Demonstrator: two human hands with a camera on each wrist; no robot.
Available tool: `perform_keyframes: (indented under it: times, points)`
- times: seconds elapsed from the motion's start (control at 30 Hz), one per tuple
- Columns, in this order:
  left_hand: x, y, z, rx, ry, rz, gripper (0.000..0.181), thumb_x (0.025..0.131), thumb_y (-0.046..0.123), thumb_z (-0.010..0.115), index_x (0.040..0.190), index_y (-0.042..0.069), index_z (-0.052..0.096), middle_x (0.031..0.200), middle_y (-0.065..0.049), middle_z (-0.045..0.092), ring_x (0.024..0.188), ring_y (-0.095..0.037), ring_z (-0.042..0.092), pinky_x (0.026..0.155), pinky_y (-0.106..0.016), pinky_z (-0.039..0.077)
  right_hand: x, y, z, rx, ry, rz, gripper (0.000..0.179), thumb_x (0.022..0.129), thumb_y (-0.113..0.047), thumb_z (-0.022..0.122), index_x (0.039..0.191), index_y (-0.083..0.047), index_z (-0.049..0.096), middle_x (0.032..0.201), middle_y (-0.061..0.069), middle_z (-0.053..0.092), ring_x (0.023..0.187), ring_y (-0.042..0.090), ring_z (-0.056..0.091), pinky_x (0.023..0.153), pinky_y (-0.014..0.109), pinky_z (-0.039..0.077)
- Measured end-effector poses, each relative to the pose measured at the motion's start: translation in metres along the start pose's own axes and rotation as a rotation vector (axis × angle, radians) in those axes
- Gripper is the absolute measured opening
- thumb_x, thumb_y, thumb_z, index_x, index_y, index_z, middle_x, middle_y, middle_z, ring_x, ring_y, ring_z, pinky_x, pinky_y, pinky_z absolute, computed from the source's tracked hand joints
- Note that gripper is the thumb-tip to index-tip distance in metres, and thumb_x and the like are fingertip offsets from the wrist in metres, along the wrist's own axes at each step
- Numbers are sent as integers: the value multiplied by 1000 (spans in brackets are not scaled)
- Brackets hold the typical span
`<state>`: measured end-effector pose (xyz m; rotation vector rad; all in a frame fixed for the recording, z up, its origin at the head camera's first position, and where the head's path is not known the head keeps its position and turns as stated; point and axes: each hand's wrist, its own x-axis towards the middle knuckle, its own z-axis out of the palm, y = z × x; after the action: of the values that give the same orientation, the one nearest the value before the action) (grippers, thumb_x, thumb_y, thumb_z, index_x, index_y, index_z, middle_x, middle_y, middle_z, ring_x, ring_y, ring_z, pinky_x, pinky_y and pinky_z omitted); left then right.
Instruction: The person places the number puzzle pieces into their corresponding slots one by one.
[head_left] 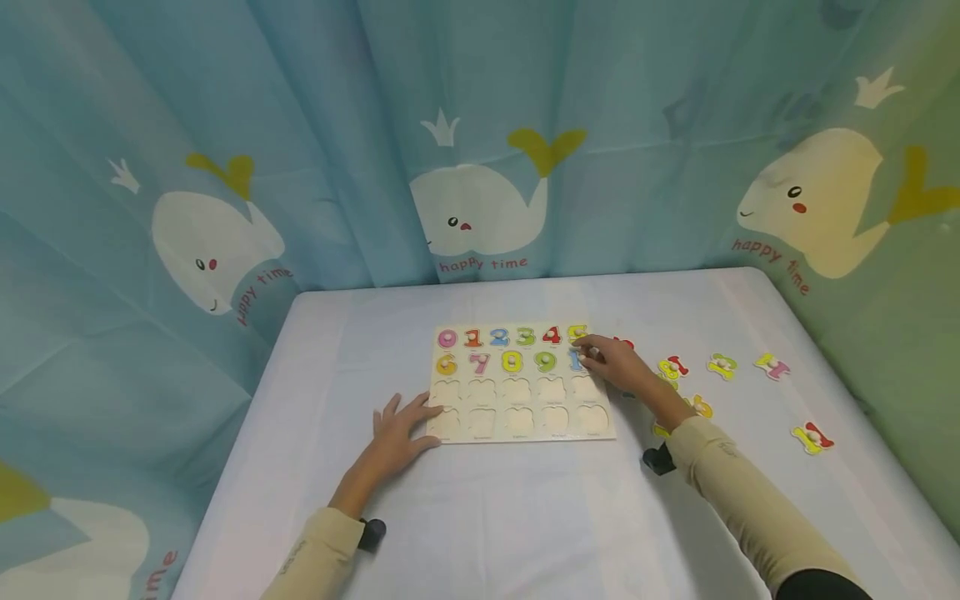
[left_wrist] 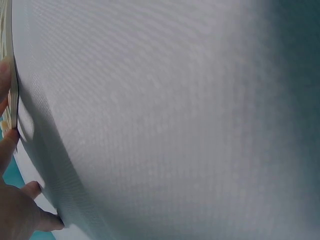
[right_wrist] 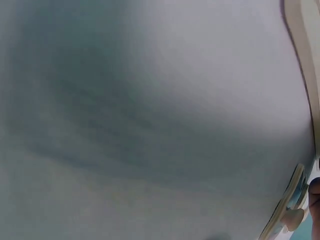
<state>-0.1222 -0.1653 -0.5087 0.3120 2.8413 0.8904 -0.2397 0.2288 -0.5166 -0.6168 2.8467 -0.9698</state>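
Observation:
A wooden number puzzle board [head_left: 497,429] lies on the table, its upper two rows holding number pieces with knobs. Shallow recesses fill the lower two rows. My left hand [head_left: 396,432] rests at the board's lower left corner, fingers spread, index finger and thumb on its edge. In the left wrist view, fingers [left_wrist: 7,145] touch the board's side [left_wrist: 14,95]. At the right end of the second row, my right hand [head_left: 618,365] pinches a blue number piece [head_left: 575,360], mostly covered by the fingers. The right wrist view shows a fingertip [right_wrist: 315,192] near a knobbed piece [right_wrist: 292,218].
Several loose number pieces lie right of the board, among them a yellow-green one [head_left: 722,367], a pink-and-yellow one [head_left: 772,367] and a red-and-yellow one [head_left: 812,438]. Others are partly hidden by the right forearm. A whale-printed curtain [head_left: 480,83] hangs behind the white-covered table [head_left: 360,350].

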Motion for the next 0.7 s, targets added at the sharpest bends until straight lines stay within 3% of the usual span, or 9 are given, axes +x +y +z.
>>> perform_keyframes:
  times: [0.4, 0.57, 0.7]
  points:
    - [0, -3, 0, -16, 13, 33, 48, 81, 27, 73, 125, 14, 61, 145, -13, 39, 135, -50, 12, 99, -72, -2, -9, -15, 11, 48, 114, 98, 34, 91, -7, 61, 124, 0, 55, 96, 9, 57, 75, 21, 48, 63, 33, 40]
    - [2, -3, 0, -7, -4, 42, 47, 82, 27, 72, 126, 13, 61, 145, -13, 39, 135, -50, 12, 99, -72, -1, -17, -18, 9, 156, 121, 191, 36, 94, -13, 58, 128, -3, 53, 111, 14, 59, 90, 27, 56, 73, 38, 47]
    - [2, -4, -2, 5, -13, 28, 48, 82, 27, 72, 126, 13, 61, 146, -12, 38, 135, -50, 11, 99, -72, -1, -29, -20, 1, 235, 175, 258, 37, 96, -19, 54, 131, -6, 52, 123, 16, 56, 102, 32, 58, 78, 43, 49]
